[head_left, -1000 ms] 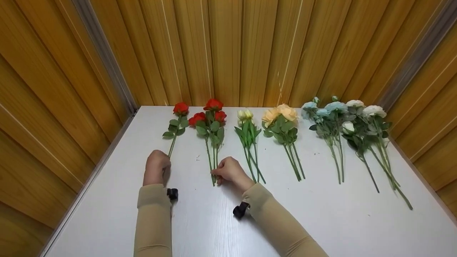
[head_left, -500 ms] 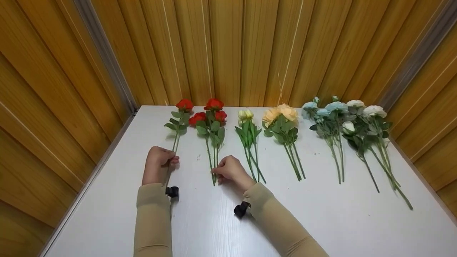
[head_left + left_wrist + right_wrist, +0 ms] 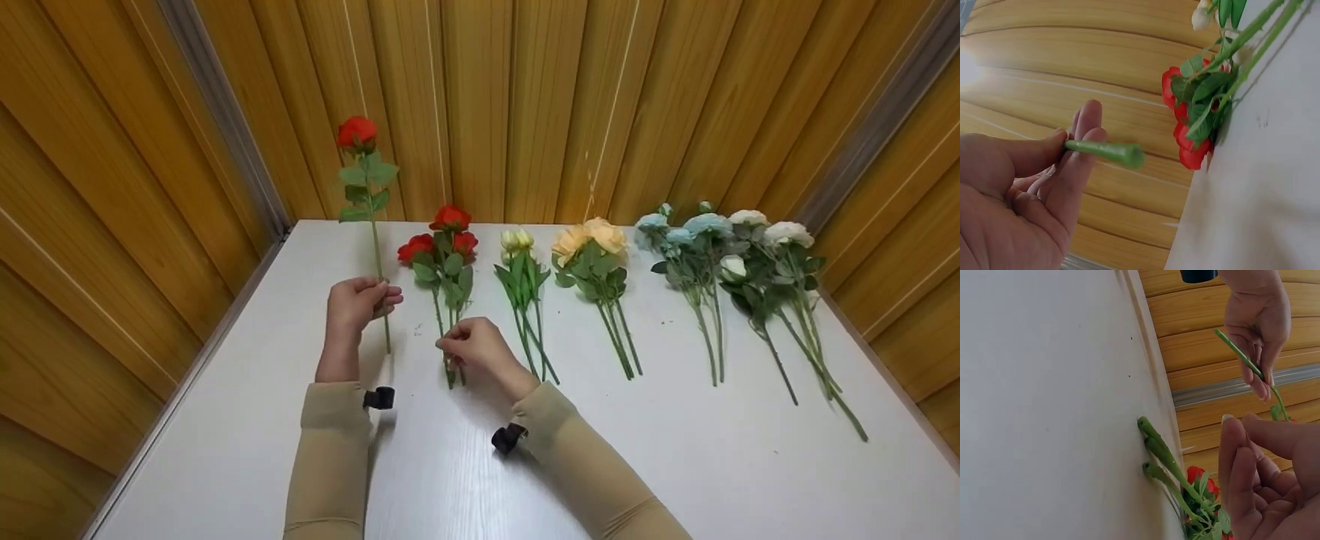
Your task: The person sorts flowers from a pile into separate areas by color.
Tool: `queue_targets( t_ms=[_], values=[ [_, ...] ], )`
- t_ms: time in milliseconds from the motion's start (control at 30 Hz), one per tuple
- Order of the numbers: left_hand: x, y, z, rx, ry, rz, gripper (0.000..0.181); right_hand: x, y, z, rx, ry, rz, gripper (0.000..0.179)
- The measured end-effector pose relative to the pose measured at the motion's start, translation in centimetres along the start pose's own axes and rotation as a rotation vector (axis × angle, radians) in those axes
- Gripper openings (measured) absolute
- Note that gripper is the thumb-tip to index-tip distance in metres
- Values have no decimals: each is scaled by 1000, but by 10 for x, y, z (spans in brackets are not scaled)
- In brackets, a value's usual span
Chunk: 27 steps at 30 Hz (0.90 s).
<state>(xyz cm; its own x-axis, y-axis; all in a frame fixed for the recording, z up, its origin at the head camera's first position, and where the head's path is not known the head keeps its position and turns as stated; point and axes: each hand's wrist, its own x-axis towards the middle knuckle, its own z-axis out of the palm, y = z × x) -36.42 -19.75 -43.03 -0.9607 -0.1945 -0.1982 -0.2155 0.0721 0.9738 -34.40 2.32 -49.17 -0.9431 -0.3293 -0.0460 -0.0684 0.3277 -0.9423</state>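
In the head view my left hand (image 3: 358, 309) pinches the stem of a single red rose (image 3: 357, 133) between thumb and fingers. This rose stands upright, raised off the table. The left wrist view shows the cut end of its green stem (image 3: 1131, 156) past the fingers. My right hand (image 3: 484, 351) hovers over the lower stems of a bunch of red roses (image 3: 451, 262). In the right wrist view its fingers (image 3: 1235, 461) are loosely curled with no stem between them, and the bunch's stem ends (image 3: 1154, 444) lie apart from the hand.
To the right on the white table (image 3: 450, 480) lie pale tulips (image 3: 517, 259), peach roses (image 3: 592, 247), light blue flowers (image 3: 701, 236) and white flowers (image 3: 786, 234). Wood-look panels (image 3: 472, 97) stand behind and at both sides.
My left hand has lifted the single rose from the table, turning it upright. The right hand has risen slightly from the bunch's stems; the other flowers have stayed put.
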Motion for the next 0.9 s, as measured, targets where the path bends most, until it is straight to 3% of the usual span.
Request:
queue_targets(
  t_ms=[200,367,533,700,900],
  values=[
    [-11,2,30,-49,-77,134,27,-3,-11,6,111,-24,-91,25],
    [-18,0,51,-81,-110,181,24,-5,-15,8,118,44,-177,24],
    [-21,-6,68,-70,-130,224,25,-7,-16,5,62,117,-172,11],
    [-16,-14,74,89,-146,257,28,-8,-15,-3,12,112,-119,9],
    [-5,-29,71,377,-86,214,42,-5,-5,-16,12,123,30,9]
  ],
)
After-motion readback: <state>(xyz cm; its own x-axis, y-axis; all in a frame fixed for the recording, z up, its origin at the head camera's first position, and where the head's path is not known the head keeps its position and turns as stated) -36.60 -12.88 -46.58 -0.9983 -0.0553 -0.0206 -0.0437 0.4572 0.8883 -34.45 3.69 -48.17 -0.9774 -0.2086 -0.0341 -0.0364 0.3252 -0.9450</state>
